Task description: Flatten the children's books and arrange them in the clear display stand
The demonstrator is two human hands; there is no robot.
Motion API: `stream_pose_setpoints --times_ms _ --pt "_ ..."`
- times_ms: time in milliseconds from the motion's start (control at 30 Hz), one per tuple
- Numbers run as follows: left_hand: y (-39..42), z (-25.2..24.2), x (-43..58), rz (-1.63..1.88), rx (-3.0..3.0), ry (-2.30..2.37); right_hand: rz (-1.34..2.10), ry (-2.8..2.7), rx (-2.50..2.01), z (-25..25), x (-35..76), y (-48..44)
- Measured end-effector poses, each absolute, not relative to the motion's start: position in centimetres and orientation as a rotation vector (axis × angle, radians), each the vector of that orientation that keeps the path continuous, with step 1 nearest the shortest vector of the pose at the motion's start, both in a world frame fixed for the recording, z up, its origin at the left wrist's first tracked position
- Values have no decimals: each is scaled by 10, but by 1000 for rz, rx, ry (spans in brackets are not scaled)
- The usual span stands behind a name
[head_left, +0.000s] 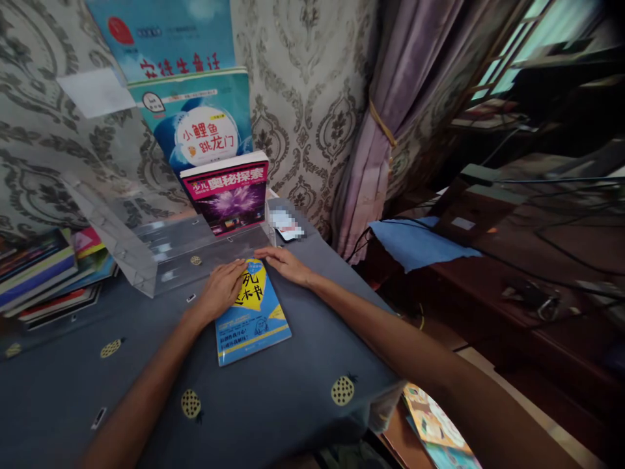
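Note:
A blue and yellow book [266,324] lies flat on the grey pineapple-print tablecloth [263,404]. My left hand [222,288] rests on its upper left part with the fingers stretched out and covers some of the cover. At the book's top right corner is my right hand [286,264], its fingers extended and the tips near the top edge. Just beyond stands a clear tiered rack [178,238]. It holds a dark book with a pink title band [232,198], a teal picture book [195,120] and a taller blue book [168,36] behind.
Stacked books [53,273] lie at the table's left side. A card-like item [287,225] is right of the rack. A tied purple curtain [371,130] hangs by the patterned wall. On the right is a dark red table [488,280] with a blue cloth [415,241] and cables.

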State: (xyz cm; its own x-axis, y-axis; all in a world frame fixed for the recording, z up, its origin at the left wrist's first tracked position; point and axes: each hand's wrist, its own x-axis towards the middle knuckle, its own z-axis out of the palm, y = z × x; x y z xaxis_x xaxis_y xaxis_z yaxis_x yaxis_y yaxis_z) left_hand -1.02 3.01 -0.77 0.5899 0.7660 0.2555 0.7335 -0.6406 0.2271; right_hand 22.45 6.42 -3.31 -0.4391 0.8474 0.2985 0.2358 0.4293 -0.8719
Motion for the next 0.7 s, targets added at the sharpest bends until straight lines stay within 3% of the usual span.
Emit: stream_pose_setpoints --times_ms 367,700 --pt "26 -6 2 367 2816 1023 926 -1930 -819 -41 225 69" --pt "17 -9 14 417 2886 1080 690 -2124 -893 -34 225 55"
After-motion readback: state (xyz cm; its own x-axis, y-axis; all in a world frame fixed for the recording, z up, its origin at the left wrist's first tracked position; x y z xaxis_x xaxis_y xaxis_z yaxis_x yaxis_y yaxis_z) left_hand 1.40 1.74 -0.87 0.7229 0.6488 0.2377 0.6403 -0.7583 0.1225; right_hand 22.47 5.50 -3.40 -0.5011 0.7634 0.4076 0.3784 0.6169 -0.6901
